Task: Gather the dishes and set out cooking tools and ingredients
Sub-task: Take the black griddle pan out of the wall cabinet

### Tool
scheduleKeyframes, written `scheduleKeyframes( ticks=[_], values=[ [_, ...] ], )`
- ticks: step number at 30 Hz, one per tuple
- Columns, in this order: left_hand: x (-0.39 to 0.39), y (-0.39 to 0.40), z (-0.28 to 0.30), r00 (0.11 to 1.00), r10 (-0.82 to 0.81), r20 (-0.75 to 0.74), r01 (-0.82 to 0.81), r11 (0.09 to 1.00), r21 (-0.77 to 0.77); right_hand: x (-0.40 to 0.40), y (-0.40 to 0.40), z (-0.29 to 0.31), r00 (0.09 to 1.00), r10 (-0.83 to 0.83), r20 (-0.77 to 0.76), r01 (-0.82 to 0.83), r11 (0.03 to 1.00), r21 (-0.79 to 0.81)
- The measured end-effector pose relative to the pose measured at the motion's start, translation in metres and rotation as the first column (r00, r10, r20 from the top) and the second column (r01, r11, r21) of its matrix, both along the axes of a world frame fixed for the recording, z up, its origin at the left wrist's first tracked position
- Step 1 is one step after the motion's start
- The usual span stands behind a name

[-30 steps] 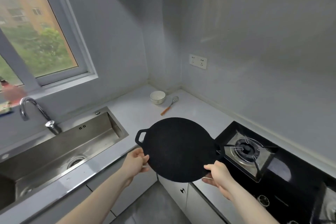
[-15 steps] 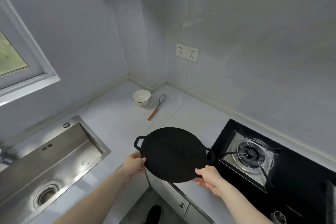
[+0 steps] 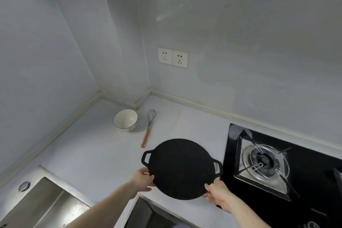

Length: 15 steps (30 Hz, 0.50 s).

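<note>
Item: round black griddle pan [image 3: 182,169], flat, two loop handles. Held over the white countertop [image 3: 88,153] near its front edge, between sink and stove; whether its underside touches the counter cannot be told

Left hand [image 3: 142,179]: grips the pan's near-left rim just below the left loop handle, thumb on top, fingers curled under

Right hand [image 3: 217,193]: grips the near-right rim, thumb on the upper face, fingers curled beneath

Surroundings:
- White bowl [image 3: 125,120], dark line at the rim, upright, near the back corner of the counter, well apart from the pan
- Whisk [image 3: 148,127], wire head toward the wall, orange handle pointing toward the pan; lies just beside the bowl, its handle end near the pan's far-left rim but apart from it
- Gas stove [image 3: 277,168], black glass top, steel burner tray with pot support; its left edge lies just beside the pan's right handle
- Steel sink [image 3: 46,203], lower left, with a round cap [image 3: 24,186] at its corner
- Double wall socket [image 3: 173,57] above the back corner

Open room: bare counter between sink and pan, and from the whisk across to the stove's left edge; walls close the counter at back and left
</note>
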State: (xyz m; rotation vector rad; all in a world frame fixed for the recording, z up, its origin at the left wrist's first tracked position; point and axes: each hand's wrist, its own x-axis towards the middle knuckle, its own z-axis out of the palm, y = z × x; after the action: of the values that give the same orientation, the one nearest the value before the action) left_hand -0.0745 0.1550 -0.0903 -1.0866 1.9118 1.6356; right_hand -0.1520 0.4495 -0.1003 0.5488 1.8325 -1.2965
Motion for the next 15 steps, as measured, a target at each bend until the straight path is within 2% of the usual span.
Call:
scheduleKeyframes(
  ticks=[5,9,15],
  values=[
    [-0.033,-0.009,-0.011,0.993,-0.105,0.062,0.107,0.994,-0.035,-0.014,-0.006,-0.013,0.989,-0.146,-0.028,0.147,0.988,0.037],
    [-0.060,-0.013,-0.021,0.984,-0.152,0.095,0.153,0.988,-0.003,-0.026,-0.015,-0.020,0.962,-0.269,-0.050,0.270,0.962,0.037],
    [-0.102,-0.018,-0.024,0.994,-0.090,0.067,0.088,0.995,0.036,-0.052,-0.030,-0.020,0.910,-0.411,0.059,0.414,0.909,-0.055]
  ],
)
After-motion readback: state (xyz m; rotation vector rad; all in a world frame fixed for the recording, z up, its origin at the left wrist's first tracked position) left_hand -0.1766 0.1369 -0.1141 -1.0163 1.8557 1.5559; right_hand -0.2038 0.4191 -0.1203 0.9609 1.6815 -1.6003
